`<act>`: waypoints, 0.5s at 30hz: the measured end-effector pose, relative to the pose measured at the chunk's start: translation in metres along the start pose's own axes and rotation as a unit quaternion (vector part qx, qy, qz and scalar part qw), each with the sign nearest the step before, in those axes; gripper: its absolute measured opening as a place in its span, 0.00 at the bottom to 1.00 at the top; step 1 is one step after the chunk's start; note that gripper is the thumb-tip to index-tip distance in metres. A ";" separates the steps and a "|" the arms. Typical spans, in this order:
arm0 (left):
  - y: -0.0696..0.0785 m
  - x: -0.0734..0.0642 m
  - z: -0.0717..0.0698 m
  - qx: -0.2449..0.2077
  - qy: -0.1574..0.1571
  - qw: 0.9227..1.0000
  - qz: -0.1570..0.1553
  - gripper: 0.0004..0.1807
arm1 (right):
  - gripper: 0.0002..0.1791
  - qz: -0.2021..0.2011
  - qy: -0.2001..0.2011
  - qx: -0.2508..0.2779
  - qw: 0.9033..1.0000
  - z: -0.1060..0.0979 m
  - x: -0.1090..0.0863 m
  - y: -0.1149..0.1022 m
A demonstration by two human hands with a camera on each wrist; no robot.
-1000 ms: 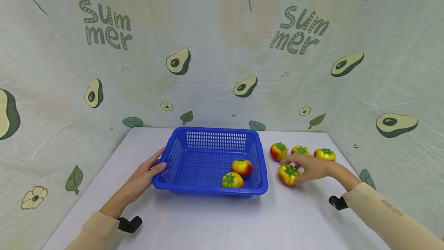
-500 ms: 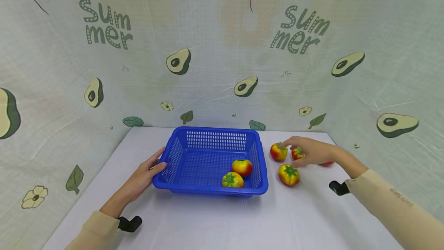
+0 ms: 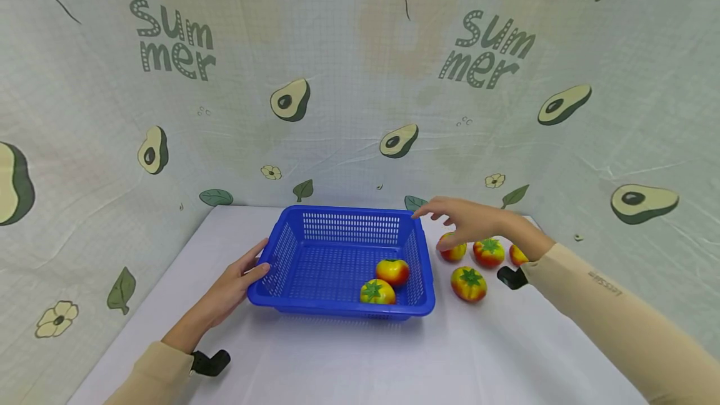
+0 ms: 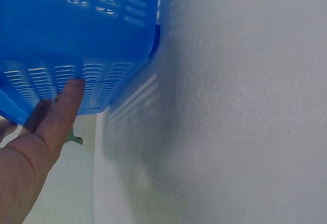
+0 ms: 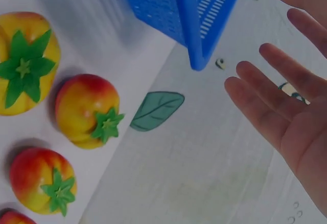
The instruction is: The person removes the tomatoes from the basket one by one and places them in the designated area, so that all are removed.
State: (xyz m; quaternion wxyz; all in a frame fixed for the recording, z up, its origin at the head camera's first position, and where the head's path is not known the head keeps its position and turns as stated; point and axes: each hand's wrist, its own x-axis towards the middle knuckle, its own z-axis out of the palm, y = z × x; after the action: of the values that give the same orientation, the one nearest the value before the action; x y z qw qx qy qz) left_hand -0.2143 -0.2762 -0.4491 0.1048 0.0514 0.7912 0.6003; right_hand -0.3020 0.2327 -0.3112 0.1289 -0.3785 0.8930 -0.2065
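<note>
A blue perforated plastic basket [image 3: 337, 312] stands on the table, holding two glossy yellow-and-red tomatoes; the rear tomato [image 3: 392, 272] lies against the front tomato [image 3: 377, 292]. My left hand [image 3: 233, 283] rests against the basket's left side, its thumb and fingers fairly straight along the outer wall in the left wrist view. Raised in the air, my right hand [image 3: 469, 220] spreads its fingers beside the basket's far right corner with nothing in them. Below it, a tomato [image 3: 452, 249] is partly hidden by the thumb. Another tomato [image 3: 469, 284] sits nearer, green calyx up.
A third loose tomato [image 3: 489, 253] lies in the back row, and one [image 3: 517, 255] at its right end is partly covered by the right wrist. Printed cloth [image 3: 337, 142] hangs behind the white table [image 3: 337, 367] and at both sides.
My right hand has left the nearest loose tomato, passed back over the rear ones, then risen leftward to the basket's far right corner. The left hand and basket stay put.
</note>
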 end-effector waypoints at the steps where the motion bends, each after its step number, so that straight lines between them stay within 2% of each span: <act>1: 0.000 0.000 0.000 -0.001 -0.001 1.000 0.000 0.42 | 0.37 -0.003 -0.004 0.001 1.000 0.000 0.005 -0.003; 4: 0.000 0.000 0.001 -0.002 -0.003 1.000 0.004 0.42 | 0.38 -0.016 -0.018 0.006 1.000 0.000 0.018 -0.009; 8: 0.000 0.000 0.001 -0.003 -0.004 1.000 0.006 0.42 | 0.39 -0.014 -0.042 0.010 0.999 0.004 0.033 -0.015; 15: -0.001 -0.001 0.001 -0.003 0.000 1.000 0.005 0.41 | 0.39 -0.020 -0.074 -0.003 0.997 0.019 0.056 -0.014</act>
State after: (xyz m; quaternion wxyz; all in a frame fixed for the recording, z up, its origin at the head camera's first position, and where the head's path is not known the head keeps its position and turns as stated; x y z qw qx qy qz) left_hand -0.2131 -0.2760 -0.4498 0.1017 0.0547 0.7891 0.6033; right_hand -0.3241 0.1775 -0.3255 0.1890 -0.4107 0.8741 -0.1778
